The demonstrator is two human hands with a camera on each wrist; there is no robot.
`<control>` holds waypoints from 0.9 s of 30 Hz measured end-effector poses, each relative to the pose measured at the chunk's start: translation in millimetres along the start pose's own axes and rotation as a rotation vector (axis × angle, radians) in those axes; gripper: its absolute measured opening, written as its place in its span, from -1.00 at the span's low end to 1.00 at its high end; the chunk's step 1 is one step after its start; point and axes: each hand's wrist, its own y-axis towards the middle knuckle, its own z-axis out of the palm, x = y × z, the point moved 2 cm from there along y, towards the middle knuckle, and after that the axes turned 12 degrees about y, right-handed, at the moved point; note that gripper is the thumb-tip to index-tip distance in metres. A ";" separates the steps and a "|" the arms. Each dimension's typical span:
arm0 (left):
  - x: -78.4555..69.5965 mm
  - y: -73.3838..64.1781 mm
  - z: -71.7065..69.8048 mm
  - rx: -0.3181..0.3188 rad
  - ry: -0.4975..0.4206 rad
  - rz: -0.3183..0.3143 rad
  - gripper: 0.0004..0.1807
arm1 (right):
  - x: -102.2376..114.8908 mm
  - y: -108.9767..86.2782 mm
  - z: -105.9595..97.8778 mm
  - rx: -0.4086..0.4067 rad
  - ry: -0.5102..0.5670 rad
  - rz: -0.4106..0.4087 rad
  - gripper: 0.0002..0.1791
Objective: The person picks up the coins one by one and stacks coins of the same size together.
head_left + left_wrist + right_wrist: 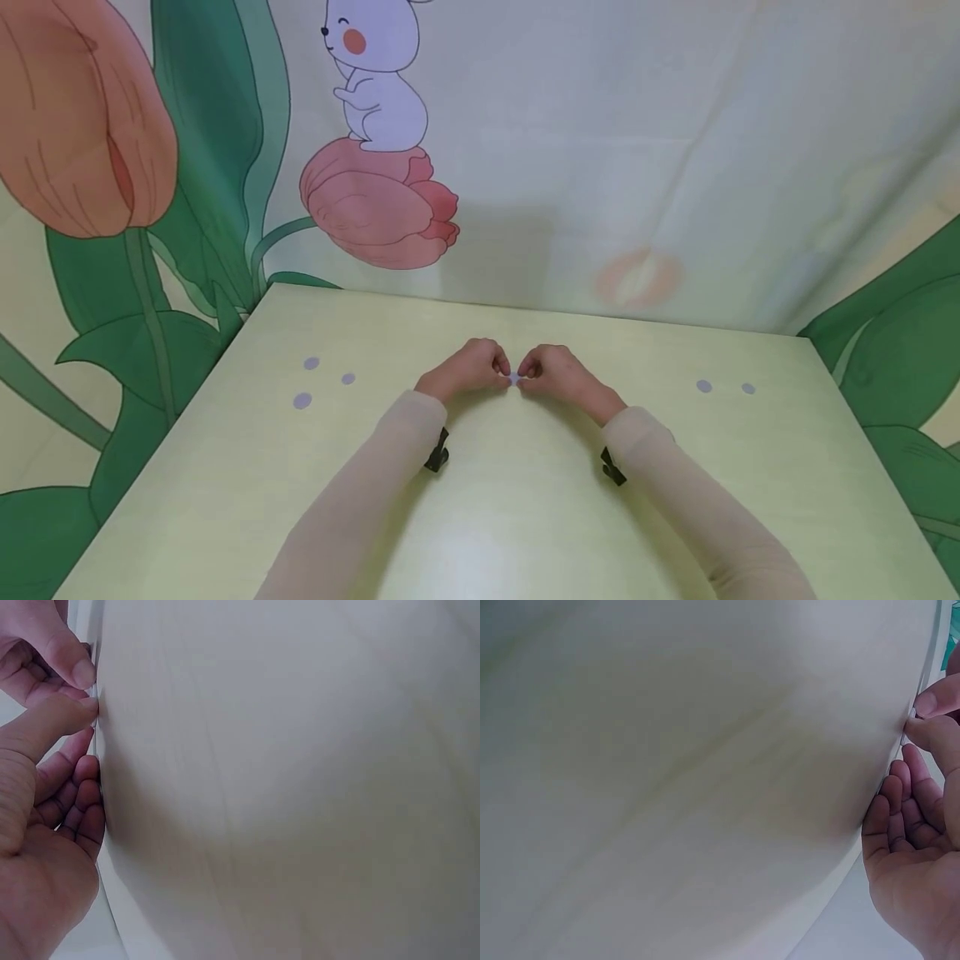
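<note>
Near the back middle of the table, a small flat pale-purple disc (513, 378) shows between the fingertips of both hands. The left hand (474, 367) pinches its left edge with thumb and index finger, its other fingers curled. From the other side, the right hand (558, 372) pinches the right edge in the same way. Both hands are low, close over the tabletop. In the right wrist view, only a thin pale sliver of the disc (913, 712) shows between the thumbs; the fingers hide the rest.
Several more purple discs (302, 401) lie on the left of the pale yellow-green table (480, 500). Two others (704, 386) are on the right. Behind the table's back edge hangs a cloth (600, 125) printed with tulips and a white animal.
</note>
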 end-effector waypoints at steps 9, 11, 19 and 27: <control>1.7 -1.9 2.7 -0.011 -0.038 -0.021 -0.89 | 3.7 -3.0 -1.6 0.000 0.005 -0.015 -0.88; 1.5 -2.2 3.1 -0.010 -0.037 -0.019 -0.88 | 3.6 -2.8 -1.3 0.004 0.008 -0.009 -0.88; 1.5 -3.3 1.9 -0.009 -0.033 -0.033 -0.88 | 2.7 -0.7 0.3 0.008 0.010 -0.031 -0.88; 2.1 -3.4 5.0 -0.014 -0.067 -0.040 -0.86 | 2.6 -1.9 -0.9 0.009 0.012 -0.005 -0.87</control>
